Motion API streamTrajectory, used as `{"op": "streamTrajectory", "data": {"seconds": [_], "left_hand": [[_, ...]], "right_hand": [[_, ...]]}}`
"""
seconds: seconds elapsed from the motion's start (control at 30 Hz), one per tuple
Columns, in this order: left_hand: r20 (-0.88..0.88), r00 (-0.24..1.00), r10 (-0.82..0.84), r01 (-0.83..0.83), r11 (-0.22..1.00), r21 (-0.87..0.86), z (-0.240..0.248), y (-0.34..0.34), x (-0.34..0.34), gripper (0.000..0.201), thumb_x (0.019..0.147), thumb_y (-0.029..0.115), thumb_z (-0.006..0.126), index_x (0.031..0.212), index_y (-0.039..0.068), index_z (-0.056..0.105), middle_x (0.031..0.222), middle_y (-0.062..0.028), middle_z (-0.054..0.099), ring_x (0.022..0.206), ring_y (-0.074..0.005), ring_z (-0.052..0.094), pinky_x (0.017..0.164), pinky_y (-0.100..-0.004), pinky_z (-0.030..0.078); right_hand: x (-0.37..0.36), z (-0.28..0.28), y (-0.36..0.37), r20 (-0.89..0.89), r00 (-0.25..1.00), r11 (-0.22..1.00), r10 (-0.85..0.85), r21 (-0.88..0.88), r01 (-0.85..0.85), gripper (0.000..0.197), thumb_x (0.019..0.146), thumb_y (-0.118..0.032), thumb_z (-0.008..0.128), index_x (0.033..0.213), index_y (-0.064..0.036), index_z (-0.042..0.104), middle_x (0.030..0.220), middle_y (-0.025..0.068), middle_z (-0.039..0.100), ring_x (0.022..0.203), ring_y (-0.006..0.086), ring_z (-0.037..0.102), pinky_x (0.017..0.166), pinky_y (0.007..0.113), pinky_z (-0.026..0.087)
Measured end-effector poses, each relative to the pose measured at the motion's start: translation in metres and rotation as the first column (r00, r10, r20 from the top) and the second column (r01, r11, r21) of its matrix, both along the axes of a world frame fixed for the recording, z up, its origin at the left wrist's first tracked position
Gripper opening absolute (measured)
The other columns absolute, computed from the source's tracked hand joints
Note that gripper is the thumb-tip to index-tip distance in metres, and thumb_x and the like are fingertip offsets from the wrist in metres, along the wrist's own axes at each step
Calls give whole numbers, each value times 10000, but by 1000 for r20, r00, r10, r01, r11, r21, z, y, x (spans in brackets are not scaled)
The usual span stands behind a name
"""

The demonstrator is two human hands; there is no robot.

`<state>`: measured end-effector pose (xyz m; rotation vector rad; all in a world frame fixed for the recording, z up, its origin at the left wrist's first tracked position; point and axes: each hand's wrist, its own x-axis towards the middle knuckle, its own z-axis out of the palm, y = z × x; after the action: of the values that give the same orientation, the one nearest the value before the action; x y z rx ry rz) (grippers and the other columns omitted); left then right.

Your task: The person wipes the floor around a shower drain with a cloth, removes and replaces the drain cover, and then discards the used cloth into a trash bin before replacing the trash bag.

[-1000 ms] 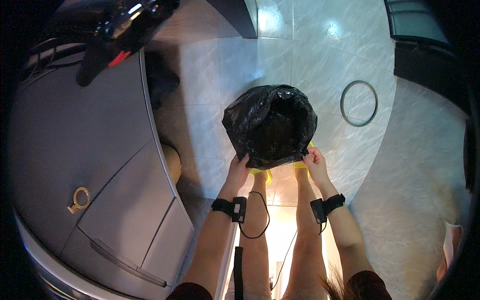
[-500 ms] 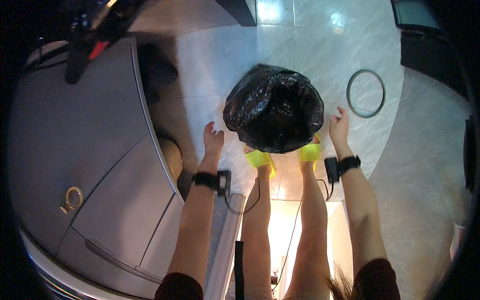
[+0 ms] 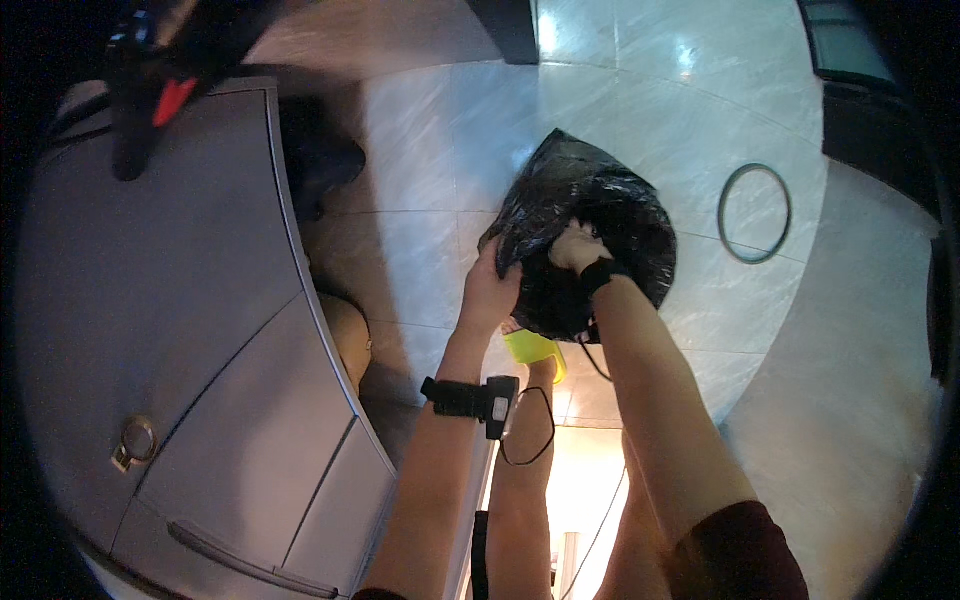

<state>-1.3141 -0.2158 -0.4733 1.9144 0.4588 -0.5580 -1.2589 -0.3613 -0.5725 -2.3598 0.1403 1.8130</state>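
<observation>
A black plastic bin bag (image 3: 575, 165) stands open-mouthed on the floor in front of my feet, its shiny film crumpled around the rim; whether a bin is under it is hidden. At its left edge, my left hand (image 3: 492, 290) is closed on the film of the rim. My right hand (image 3: 577, 246) reaches down into the bag's mouth, against the inner left side. Its fingers are mostly hidden in the dark film. Both wrists wear black straps, and a small box (image 3: 499, 408) with a cable sits at the left one.
A thin grey ring (image 3: 755, 258) lies on the tiled floor (image 3: 700, 120) to the right. Grey cabinets (image 3: 200, 300) run along the left, with a brass ring (image 3: 137, 440) on them. A yellow slipper (image 3: 533, 349) shows below the bag. Dark furniture (image 3: 865, 140) stands far right.
Both hands have come inward from either side of the bag. The left has taken hold of the rim, and the right has gone inside. The bag's far edge now rises to a peak.
</observation>
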Motion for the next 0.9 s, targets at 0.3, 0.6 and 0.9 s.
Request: {"op": "streamTrajectory", "data": {"seconds": [0.3,0.6,0.9], "left_hand": [[-80,996,-27,33,997,74,-4,-6,7,482,864,121,533,1321,32,407,1162,-269,572,1101,-411,546,927,-409,437],[-127,984,129,-116,988,105,12,-71,10,474,849,119,508,1308,32,427,1162,-245,577,1087,-393,547,924,-394,431],[-86,987,137,-133,990,48,13,-83,22,453,896,210,549,1293,13,453,1188,-189,580,1078,-264,557,937,-344,411]], "right_hand": [[11,-9,-13,23,994,973,-106,207,99,542,869,-308,581,1301,5,487,1482,213,238,1322,440,289,1040,452,361],[-9,172,-196,138,109,176,-984,743,646,173,959,-179,499,1026,-48,590,743,37,592,576,93,545,523,215,465],[-76,-50,-345,111,-548,-499,-829,296,814,432,942,-408,475,858,11,541,664,102,593,497,169,576,401,276,483]]}}
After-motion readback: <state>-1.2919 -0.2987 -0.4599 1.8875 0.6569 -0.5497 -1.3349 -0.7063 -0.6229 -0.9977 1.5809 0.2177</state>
